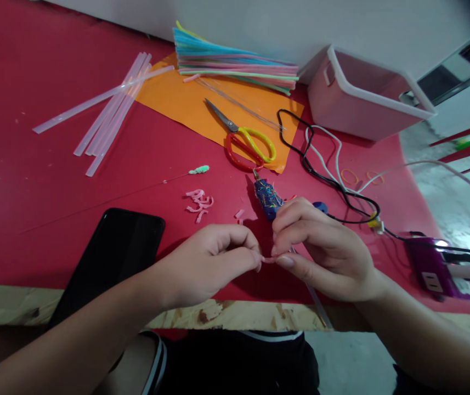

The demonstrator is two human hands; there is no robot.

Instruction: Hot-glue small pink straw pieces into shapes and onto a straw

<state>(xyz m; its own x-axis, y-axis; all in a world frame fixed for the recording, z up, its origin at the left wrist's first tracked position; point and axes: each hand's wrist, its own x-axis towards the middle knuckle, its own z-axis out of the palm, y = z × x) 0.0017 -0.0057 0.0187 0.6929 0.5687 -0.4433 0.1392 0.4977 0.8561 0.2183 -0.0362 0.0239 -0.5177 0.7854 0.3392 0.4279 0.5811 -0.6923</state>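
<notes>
A short pink fuzzy piece (268, 260) is stretched between my fingertips above the red tabletop (54, 203). My left hand (218, 258) pinches one end of it between thumb and forefinger. The other end is pinched by my right hand (321, 247). Just beyond the right hand lies a blue glue gun (266, 197), its metal tip pointing away and its rear hidden by the fingers. Curled pink bits (199, 204) lie in a small pile beyond my left hand. Two small pink pieces (239, 214) rest between that pile and the glue gun.
Scissors (235, 127) and fuzzy sticks (235, 60) lie on an orange sheet (169, 101). Translucent sticks (111, 109) are at the left, a black phone (115, 258) nearer. A pink bin (354, 104), cables (321, 174) and a purple power strip (432, 269) occupy the right.
</notes>
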